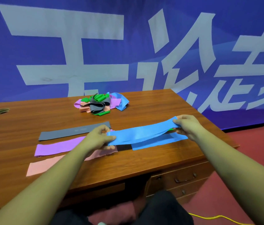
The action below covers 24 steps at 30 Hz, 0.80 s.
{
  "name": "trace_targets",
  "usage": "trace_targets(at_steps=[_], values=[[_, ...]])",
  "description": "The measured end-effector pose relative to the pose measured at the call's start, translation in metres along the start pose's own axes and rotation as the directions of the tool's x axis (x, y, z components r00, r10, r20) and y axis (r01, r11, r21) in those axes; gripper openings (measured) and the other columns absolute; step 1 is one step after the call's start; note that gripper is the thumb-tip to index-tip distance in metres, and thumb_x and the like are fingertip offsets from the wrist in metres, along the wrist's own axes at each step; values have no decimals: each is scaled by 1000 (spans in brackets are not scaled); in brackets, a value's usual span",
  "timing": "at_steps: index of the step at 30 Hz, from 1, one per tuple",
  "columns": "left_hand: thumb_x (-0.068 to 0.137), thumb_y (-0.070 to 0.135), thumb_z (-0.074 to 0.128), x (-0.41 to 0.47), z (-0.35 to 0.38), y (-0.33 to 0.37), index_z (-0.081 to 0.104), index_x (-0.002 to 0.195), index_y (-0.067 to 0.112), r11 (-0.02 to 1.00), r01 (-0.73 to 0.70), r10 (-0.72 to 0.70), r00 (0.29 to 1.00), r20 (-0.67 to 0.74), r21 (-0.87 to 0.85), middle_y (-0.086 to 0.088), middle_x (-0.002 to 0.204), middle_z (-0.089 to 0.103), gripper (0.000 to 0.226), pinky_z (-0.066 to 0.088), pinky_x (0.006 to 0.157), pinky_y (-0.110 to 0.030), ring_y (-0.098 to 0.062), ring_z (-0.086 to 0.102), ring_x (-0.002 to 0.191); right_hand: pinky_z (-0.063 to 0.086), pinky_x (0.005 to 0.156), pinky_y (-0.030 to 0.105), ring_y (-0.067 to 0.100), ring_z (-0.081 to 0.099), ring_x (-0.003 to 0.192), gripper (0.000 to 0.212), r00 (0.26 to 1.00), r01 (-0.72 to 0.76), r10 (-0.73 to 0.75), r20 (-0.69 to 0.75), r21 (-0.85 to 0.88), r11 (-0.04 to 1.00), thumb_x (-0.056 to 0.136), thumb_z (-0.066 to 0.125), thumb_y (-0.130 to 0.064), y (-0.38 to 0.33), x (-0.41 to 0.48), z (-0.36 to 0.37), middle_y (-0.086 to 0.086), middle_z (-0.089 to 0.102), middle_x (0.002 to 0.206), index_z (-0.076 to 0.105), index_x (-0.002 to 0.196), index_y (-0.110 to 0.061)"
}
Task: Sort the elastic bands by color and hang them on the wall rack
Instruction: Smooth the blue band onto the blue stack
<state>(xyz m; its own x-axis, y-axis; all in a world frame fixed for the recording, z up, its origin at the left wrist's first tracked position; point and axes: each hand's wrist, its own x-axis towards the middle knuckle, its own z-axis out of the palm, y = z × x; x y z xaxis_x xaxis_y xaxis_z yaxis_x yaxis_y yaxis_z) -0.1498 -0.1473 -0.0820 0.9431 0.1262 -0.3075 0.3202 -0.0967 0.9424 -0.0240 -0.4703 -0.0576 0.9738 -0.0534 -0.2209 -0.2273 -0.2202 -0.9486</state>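
Over the desk (30, 120), our left hand (99, 138) and right hand (189, 125) pinch a blue elastic band (141, 133) by its ends. Best we lower it squarely onto the blue strip (160, 143) lying flat on the desk, with the tangled pile (99, 103) at the desk's far edge.

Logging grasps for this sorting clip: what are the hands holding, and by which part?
One blue elastic band, held above the desk: the left hand pinches its left end, the right hand pinches its right end.

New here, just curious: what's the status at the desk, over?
Left hand and right hand each pinch an end of the blue band, above the desk. Mixed pile behind. Nothing blocking.
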Motion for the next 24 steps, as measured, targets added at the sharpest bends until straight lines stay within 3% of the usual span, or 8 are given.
trace_targets(at_steps=[5,11,15,20,24], values=[[90,11,68,8,36,-7,49,96,12,999,-11,10,1000,26,49,-15,81,67,20,47,47,-21,-18,67,55,49,56,29,21,59,71,3,989,86,-98,-111,-110,990,91,65,-9,22,10,-29,10,64,87,65,93,-10],[93,1,53,27,69,-21,51,100,7,998,-23,24,999,-26,59,-18,69,66,10,49,45,-20,-14,65,49,52,56,31,23,60,76,5,965,96,-143,-219,-210,973,86,69,-6,48,23,-52,14,65,89,67,90,-3],[85,1,58,36,81,-23,50,104,12,973,-37,69,989,-134,229,-14,67,71,23,42,42,-21,-9,50,34,58,77,46,31,67,84,7,960,54,-145,-240,-349,936,82,71,-16,58,40,-62,13,70,91,68,85,-10],[79,4,56,43,92,-24,52,99,11,921,-55,149,964,-219,386,-9,60,71,21,45,47,-23,-10,50,33,44,69,29,24,61,80,11,941,73,-209,-267,-443,894,80,73,-19,56,54,-63,7,67,80,65,77,-13],[77,3,55,45,96,-26,53,96,12,894,-66,185,955,-232,444,-10,55,68,20,45,47,-23,-11,54,34,39,69,26,22,60,80,11,937,62,-221,-269,-494,867,81,72,-19,67,63,-57,5,67,79,66,76,-11]])
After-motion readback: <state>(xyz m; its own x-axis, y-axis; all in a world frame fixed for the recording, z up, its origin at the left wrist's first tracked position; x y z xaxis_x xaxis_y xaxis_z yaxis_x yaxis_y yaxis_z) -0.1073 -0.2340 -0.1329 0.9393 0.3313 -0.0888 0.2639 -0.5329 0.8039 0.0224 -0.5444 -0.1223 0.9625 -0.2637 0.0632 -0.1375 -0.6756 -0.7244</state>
